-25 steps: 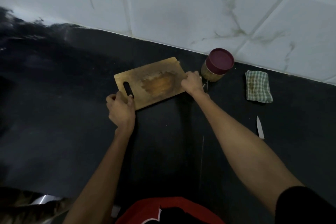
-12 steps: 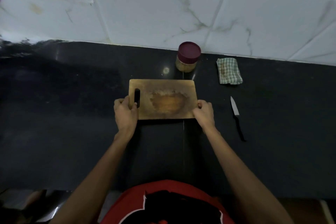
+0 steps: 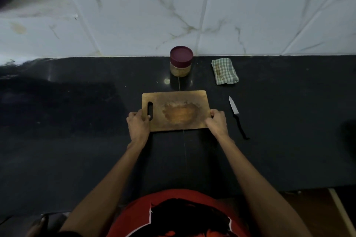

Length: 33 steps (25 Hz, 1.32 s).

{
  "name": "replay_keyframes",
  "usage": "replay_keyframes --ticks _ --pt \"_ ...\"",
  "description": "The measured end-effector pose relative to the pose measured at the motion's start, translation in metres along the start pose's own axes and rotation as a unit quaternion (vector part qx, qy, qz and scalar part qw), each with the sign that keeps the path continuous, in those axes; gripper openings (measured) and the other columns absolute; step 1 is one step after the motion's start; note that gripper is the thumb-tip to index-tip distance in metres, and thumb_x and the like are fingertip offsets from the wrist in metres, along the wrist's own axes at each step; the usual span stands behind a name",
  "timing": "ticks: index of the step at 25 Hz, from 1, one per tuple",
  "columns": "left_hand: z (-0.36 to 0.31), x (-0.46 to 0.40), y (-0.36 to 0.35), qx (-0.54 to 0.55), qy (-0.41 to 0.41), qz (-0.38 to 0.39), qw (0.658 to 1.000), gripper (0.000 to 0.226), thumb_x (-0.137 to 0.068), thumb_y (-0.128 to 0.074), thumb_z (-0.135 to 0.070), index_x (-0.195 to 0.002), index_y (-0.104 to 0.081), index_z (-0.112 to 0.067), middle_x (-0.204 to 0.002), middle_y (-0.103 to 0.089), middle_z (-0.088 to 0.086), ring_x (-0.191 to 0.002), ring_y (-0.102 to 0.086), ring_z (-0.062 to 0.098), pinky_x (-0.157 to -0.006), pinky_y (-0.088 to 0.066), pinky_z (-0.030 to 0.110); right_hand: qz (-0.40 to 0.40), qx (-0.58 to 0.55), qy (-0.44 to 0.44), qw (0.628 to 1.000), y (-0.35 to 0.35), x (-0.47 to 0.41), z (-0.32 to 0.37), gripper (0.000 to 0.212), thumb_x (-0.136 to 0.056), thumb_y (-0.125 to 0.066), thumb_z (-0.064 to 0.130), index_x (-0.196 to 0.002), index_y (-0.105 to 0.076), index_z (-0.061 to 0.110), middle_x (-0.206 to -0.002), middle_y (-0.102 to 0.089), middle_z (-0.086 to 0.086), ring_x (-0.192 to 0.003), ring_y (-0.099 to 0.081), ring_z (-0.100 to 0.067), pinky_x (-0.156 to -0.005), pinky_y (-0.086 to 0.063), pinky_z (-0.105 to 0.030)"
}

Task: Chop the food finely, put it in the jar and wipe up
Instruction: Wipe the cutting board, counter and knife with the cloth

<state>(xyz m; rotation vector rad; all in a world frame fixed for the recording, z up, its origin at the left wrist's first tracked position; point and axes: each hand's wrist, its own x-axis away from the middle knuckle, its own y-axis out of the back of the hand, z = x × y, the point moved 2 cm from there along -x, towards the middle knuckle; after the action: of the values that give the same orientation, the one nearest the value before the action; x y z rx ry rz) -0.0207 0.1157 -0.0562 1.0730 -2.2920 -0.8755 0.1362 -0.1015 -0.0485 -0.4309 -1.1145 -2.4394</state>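
A wooden cutting board (image 3: 185,100) lies flat on the black counter, a damp brown stain in its middle and a handle slot at its left end. My left hand (image 3: 138,126) grips the board's left edge by the slot. My right hand (image 3: 216,123) grips its right front corner. Behind the board stands a jar (image 3: 181,61) with a dark red lid on, holding pale chopped food. A small knife (image 3: 236,116) with a black handle lies to the right of the board. A folded green checked cloth (image 3: 224,71) lies right of the jar.
The black counter (image 3: 77,121) runs wide to both sides and ends at a white marbled tile wall (image 3: 173,15) behind the jar. Its front edge is near my red shirt.
The board has been turned from a slant to lie square in front of me. My right hand slid from its far right corner to the near right corner. The view shifted.
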Motion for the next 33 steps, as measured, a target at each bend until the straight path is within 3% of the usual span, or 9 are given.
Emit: replay_keyframes --ticks 8,14,18,21,25,33 --pt "0.0 0.001 -0.001 -0.006 -0.006 -0.016 1.0 0.025 -0.094 -0.055 -0.019 -0.113 -0.059 -0.004 -0.119 -0.045 0.017 -0.111 -0.042 0.029 -0.084 -0.036 0.029 -0.01 0.042 0.039 0.998 -0.005 -0.001 -0.005 0.046 -0.089 -0.058 0.013 -0.134 -0.052 0.011 -0.135 -0.039 -0.009 -0.124 -0.043 -0.027 -0.104 -0.039 -0.035" --pt "-0.003 0.002 0.0 -0.071 -0.01 -0.003 0.997 0.035 -0.093 -0.057 -0.024 -0.12 -0.053 -0.003 -0.125 -0.043 0.019 -0.112 -0.042 0.033 -0.092 -0.042 0.039 0.004 0.046 0.062 0.997 -0.001 0.003 -0.007 0.043 -0.092 -0.057 0.015 -0.134 -0.052 0.011 -0.135 -0.039 -0.011 -0.125 -0.043 -0.028 -0.106 -0.039 -0.036" --pt "-0.029 0.018 -0.015 -0.155 -0.088 -0.035 0.983 0.052 -0.089 -0.06 -0.022 -0.136 -0.041 -0.008 -0.134 -0.04 0.018 -0.118 -0.041 0.035 -0.096 -0.041 0.047 0.026 0.046 0.081 0.995 0.007 0.013 -0.019 0.053 -0.094 -0.06 0.023 -0.143 -0.043 0.014 -0.138 -0.04 -0.012 -0.128 -0.044 -0.029 -0.108 -0.04 -0.043" --pt "-0.061 0.033 -0.043 -0.159 -0.178 0.032 0.971 0.054 -0.09 -0.058 -0.026 -0.138 -0.038 -0.011 -0.142 -0.035 0.015 -0.131 -0.033 0.031 -0.109 -0.032 0.045 -0.041 0.085 0.103 0.99 0.033 0.018 -0.038 0.054 -0.093 -0.065 0.024 -0.142 -0.045 0.013 -0.136 -0.045 -0.012 -0.127 -0.045 -0.028 -0.105 -0.042 -0.041" --pt "-0.096 0.041 -0.073 -0.153 -0.231 0.097 0.956 0.053 -0.094 -0.052 -0.034 -0.141 -0.033 -0.017 -0.146 -0.028 0.011 -0.134 -0.028 0.029 -0.109 -0.029 0.045 -0.145 0.159 0.035 0.976 0.084 0.003 -0.065 0.048 -0.094 -0.063 0.032 -0.135 -0.052 0.009 -0.134 -0.049 -0.014 -0.125 -0.046 -0.031 -0.102 -0.043 -0.043" --pt "-0.108 0.039 -0.09 -0.186 -0.228 0.128 0.947 0.054 -0.093 -0.052 -0.036 -0.14 -0.034 -0.016 -0.144 -0.028 0.01 -0.132 -0.029 0.028 -0.106 -0.033 0.044 -0.091 0.159 0.001 0.983 0.084 -0.013 -0.067 0.039 -0.092 -0.065 0.035 -0.121 -0.055 0.01 -0.122 -0.059 -0.011 -0.109 -0.06 -0.026 -0.086 -0.051 -0.039"
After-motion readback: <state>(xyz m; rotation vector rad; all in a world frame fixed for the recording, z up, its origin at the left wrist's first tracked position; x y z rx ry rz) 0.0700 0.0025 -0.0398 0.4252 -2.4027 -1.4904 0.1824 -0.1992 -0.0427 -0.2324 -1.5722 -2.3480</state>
